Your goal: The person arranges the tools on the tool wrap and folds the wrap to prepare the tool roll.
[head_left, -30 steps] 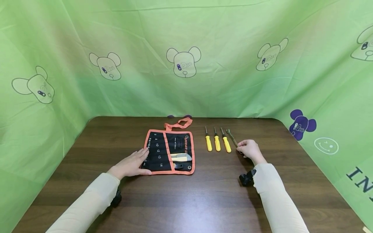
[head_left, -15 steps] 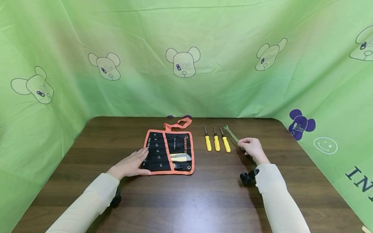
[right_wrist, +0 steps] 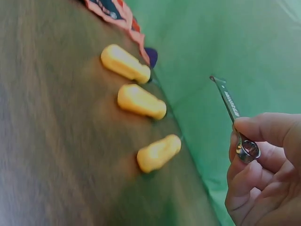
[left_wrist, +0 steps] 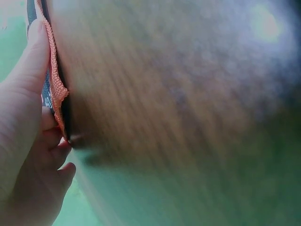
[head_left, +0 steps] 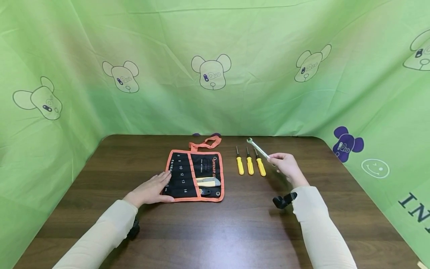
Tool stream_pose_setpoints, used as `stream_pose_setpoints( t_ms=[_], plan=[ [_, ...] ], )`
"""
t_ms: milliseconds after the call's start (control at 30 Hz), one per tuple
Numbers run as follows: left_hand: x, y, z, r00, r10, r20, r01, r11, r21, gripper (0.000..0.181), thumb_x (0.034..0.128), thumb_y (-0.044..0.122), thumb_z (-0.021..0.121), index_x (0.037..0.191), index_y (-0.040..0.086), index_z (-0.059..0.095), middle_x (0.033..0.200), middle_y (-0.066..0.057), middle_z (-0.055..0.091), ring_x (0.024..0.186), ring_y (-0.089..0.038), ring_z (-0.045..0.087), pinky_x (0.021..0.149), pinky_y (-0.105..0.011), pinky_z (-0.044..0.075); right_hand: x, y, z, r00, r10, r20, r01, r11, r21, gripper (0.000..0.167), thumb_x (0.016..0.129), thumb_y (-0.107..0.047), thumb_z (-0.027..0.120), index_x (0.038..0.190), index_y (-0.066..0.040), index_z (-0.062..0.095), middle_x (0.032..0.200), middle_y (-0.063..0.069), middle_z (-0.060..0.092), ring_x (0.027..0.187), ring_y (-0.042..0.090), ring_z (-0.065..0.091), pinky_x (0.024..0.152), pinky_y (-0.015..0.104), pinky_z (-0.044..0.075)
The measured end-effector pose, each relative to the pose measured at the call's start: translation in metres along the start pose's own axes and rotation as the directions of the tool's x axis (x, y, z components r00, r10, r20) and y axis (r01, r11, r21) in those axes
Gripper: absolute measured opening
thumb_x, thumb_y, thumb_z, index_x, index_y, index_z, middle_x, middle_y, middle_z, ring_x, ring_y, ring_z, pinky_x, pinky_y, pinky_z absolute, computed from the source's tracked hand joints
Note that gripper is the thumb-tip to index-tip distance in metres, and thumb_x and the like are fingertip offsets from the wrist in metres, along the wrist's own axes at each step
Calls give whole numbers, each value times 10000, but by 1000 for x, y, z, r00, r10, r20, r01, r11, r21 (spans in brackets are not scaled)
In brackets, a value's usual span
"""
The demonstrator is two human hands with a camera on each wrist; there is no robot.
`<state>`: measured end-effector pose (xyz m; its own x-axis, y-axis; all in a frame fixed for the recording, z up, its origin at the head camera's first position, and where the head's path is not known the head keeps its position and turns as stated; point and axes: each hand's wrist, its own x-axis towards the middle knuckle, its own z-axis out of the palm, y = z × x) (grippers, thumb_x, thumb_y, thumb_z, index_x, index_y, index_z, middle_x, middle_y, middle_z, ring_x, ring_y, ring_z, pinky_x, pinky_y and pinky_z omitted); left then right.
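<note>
My right hand (head_left: 284,167) pinches a silver combination wrench (head_left: 258,148) near its ring end, with the open end pointing up and left. In the right wrist view the wrench (right_wrist: 229,101) sits between thumb and fingers, clear of the table. A black tool pouch (head_left: 183,175) with orange edging lies flat at centre. On its left edge rests my left hand (head_left: 151,189), fingers spread and straight. Pockets on the pouch's right side hold a yellow-and-grey utility knife (head_left: 208,182) and a small black item (head_left: 205,191), kind unclear.
Three yellow-handled screwdrivers (head_left: 250,166) lie in a row between the pouch and my right hand. An orange strap (head_left: 206,143) extends from the pouch's far edge. Green patterned cloth (head_left: 215,108) hangs behind the brown wooden table (head_left: 215,231).
My right hand has lifted the wrench off the table and brought it left, so its open end now passes over the screwdriver tips. The left hand and pouch have stayed put.
</note>
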<state>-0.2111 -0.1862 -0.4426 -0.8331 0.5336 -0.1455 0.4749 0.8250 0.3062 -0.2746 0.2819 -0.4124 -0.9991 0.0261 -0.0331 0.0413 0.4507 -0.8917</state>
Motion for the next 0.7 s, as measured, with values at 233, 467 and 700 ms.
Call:
stream_pose_setpoints(
  t_ms=[233, 467, 700],
  plan=[
    [-1, 1, 0, 1000, 3, -1, -3, 1000, 1, 944, 806, 597, 570, 1417, -53, 263, 1478, -210, 195, 1350, -342, 175, 1069, -460, 182, -2, -20, 11, 997, -55, 53, 54, 998, 23, 311, 879, -119, 599, 1069, 126, 579, 800, -16, 524, 719, 123, 459, 481, 234, 427],
    [0, 1, -1, 1000, -6, 5, 6, 1000, 0, 953, 800, 610, 565, 1419, -49, 263, 1482, -203, 191, 1353, -332, 169, 1071, -456, 179, 0, -34, 28, 989, -100, 108, 100, 995, 8, 286, 870, -99, 598, 1048, 125, 594, 771, -19, 547, 611, 87, 450, 492, 253, 427],
    [-1, 2, -1, 1000, 3, 0, -3, 1000, 6, 948, 804, 600, 570, 1417, -54, 262, 1480, -210, 192, 1350, -341, 173, 1068, -461, 183, -4, -48, 47, 979, -112, 169, 109, 994, 30, 260, 866, -74, 596, 1035, 124, 597, 761, -16, 517, 514, 78, 405, 477, 273, 426]
  ],
)
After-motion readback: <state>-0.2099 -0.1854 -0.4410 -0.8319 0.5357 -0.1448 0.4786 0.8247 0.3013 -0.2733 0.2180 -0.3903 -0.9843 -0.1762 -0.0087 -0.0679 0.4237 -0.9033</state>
